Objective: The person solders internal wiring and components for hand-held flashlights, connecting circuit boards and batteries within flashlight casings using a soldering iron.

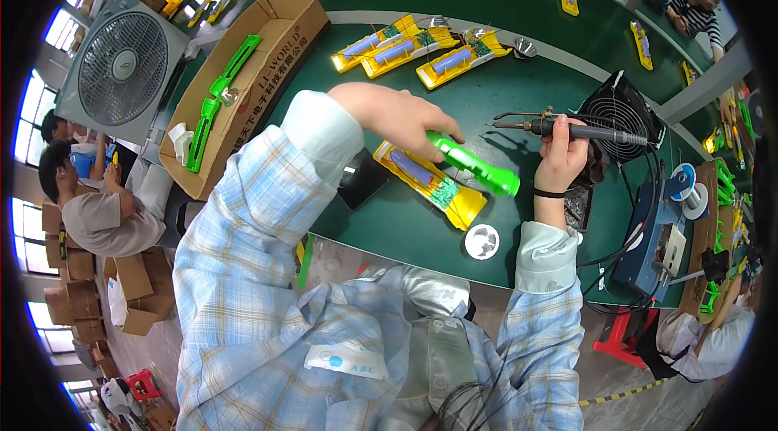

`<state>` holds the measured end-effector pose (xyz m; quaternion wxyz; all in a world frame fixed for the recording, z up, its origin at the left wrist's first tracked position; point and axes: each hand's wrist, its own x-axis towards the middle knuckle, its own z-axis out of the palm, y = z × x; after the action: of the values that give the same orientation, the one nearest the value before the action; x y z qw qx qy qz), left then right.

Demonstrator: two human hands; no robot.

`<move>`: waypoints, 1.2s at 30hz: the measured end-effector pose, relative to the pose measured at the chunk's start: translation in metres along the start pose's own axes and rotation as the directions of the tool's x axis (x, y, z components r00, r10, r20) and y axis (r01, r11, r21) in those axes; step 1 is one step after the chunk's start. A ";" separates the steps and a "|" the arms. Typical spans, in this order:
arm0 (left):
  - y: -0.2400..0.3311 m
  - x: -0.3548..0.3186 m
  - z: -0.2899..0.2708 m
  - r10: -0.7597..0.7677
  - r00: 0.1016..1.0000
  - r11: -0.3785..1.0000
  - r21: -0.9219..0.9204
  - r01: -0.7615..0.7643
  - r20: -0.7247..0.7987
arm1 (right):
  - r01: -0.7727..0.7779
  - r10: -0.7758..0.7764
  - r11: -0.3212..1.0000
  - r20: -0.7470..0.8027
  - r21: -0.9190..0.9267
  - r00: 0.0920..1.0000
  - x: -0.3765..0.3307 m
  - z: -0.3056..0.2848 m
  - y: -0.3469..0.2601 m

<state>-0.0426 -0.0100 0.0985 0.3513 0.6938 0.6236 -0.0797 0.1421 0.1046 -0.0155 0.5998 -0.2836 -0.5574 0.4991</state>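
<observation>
My left hand grips the end of a bright green plastic casing, holding it partly over a yellow casing on the green bench. That yellow casing lies open, with a purple cylindrical battery and a green circuit board inside. In my right hand is a soldering iron, its tip pointing left, above the bench and apart from the casings. A thin metal tube runs along the iron's front. Near the bench's front edge sits a small round white dish.
Several yellow casings with batteries lie behind my hands. A cardboard tray with green casings stands left, by a grey fan. At right are a black round-grilled fan, cables and a blue soldering station. Other people work nearby.
</observation>
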 end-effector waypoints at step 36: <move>-0.046 0.307 -0.142 0.074 0.695 0.860 0.398 0.318 -0.715 | 0.242 -0.214 0.915 0.121 -0.323 0.969 0.005 -0.008 -0.007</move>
<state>-0.0676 0.3209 0.0176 -0.1111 0.6909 0.7142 0.0128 0.1514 0.1090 -0.0093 0.5731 -0.2935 -0.6879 0.3349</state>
